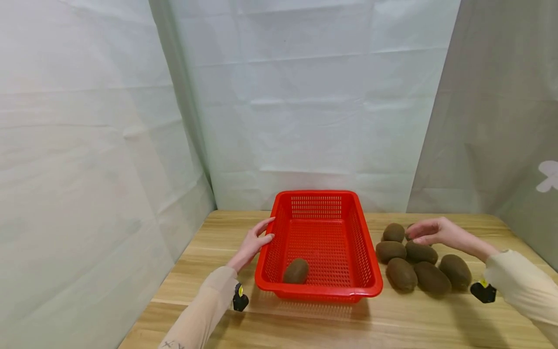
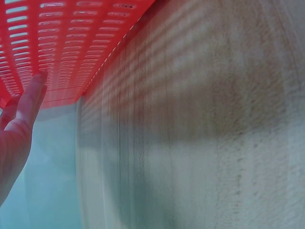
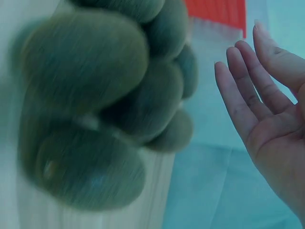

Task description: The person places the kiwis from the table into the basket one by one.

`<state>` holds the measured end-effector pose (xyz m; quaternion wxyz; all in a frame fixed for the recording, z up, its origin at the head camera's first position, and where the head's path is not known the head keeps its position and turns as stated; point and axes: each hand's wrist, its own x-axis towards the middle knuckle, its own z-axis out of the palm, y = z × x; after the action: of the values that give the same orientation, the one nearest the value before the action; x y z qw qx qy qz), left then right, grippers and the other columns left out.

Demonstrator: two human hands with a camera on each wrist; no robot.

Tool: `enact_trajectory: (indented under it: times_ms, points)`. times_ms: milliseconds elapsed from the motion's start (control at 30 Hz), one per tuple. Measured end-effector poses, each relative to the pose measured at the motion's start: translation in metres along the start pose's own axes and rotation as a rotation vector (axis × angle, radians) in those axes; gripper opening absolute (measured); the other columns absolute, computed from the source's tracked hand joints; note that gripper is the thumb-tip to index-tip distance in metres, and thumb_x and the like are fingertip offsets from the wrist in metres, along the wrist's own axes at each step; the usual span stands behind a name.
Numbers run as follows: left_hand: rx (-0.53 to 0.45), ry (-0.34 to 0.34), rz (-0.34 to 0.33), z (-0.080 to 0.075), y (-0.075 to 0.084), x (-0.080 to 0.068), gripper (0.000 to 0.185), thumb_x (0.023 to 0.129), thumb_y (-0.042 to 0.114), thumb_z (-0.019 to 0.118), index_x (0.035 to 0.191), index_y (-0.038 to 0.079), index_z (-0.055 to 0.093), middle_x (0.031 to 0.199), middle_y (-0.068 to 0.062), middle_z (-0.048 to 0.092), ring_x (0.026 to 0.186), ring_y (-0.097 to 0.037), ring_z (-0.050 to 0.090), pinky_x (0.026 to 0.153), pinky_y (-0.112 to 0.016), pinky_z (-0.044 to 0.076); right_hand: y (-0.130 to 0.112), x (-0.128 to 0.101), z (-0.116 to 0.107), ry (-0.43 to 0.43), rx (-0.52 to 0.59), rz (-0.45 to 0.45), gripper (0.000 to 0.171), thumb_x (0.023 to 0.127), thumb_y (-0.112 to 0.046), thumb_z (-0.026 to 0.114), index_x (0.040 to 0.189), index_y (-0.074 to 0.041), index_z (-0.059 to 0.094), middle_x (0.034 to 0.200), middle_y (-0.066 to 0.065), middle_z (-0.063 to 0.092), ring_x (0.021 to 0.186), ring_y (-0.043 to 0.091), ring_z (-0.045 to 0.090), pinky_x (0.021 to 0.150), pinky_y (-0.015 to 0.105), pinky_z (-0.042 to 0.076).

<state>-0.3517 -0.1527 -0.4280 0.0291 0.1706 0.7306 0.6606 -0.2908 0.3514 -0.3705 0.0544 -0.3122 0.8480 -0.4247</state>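
A red plastic basket (image 1: pixel 322 291) stands on the table with one brown kiwifruit (image 1: pixel 296 271) lying in its near left corner. My left hand (image 1: pixel 255 242) touches the basket's left side near the rim. In the left wrist view its fingers (image 2: pixel 32 98) lie fairly straight against the slotted outer wall. My right hand (image 1: pixel 440 232) hovers over the far part of a group of kiwifruits (image 1: pixel 401 275) right of the basket. The right wrist view shows that hand's fingers (image 3: pixel 238 98) spread and relaxed, with nothing in the palm. Its fingertips partly hide one far kiwifruit (image 1: pixel 408 236).
Several kiwifruits (image 3: pixel 86 59) lie close together, some touching. The wooden table (image 1: pixel 183 295) ends at a pale hanging sheet (image 1: pixel 305 121) behind the basket, with more sheeting (image 1: pixel 87 145) on the left and right. Each wrist carries a small black device (image 1: pixel 240 298).
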Motion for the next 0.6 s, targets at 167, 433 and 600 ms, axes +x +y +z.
enact_trajectory:
  times_ms: [167, 433, 600]
  points:
    - [-0.013, -0.003, 0.009, 0.000, 0.000, 0.000, 0.049, 0.088, -0.001, 0.053, 0.135, 0.007, 0.042, 0.130, -0.019, 0.043, 0.097, -0.031, 0.053, 0.071, -0.038, 0.051, 0.015, -0.020, -0.013, 0.008, -0.017, -0.046, 0.023, 0.085, 0.002, 0.058, 0.108, 0.005, 0.060, 0.101, 0.001, 0.064, 0.090, 0.012, 0.059, 0.069, 0.026, 0.050]
    - [-0.039, -0.016, 0.011, 0.000, -0.001, -0.001, 0.049, 0.088, -0.002, 0.053, 0.135, 0.004, 0.040, 0.129, -0.020, 0.042, 0.095, -0.029, 0.054, 0.071, -0.038, 0.051, 0.037, -0.049, -0.023, 0.011, -0.006, -0.086, 0.029, 0.082, 0.009, 0.058, 0.111, 0.002, 0.061, 0.105, -0.016, 0.059, 0.093, -0.001, 0.053, 0.068, 0.021, 0.049]
    - [-0.056, -0.049, -0.003, 0.001, 0.013, -0.006, 0.051, 0.087, -0.002, 0.053, 0.136, 0.001, 0.037, 0.130, -0.023, 0.040, 0.094, -0.029, 0.054, 0.071, -0.038, 0.051, 0.051, -0.064, -0.026, 0.014, -0.022, -0.111, 0.037, 0.080, 0.011, 0.058, 0.113, -0.006, 0.062, 0.106, -0.017, 0.058, 0.093, -0.002, 0.053, 0.067, 0.019, 0.048]
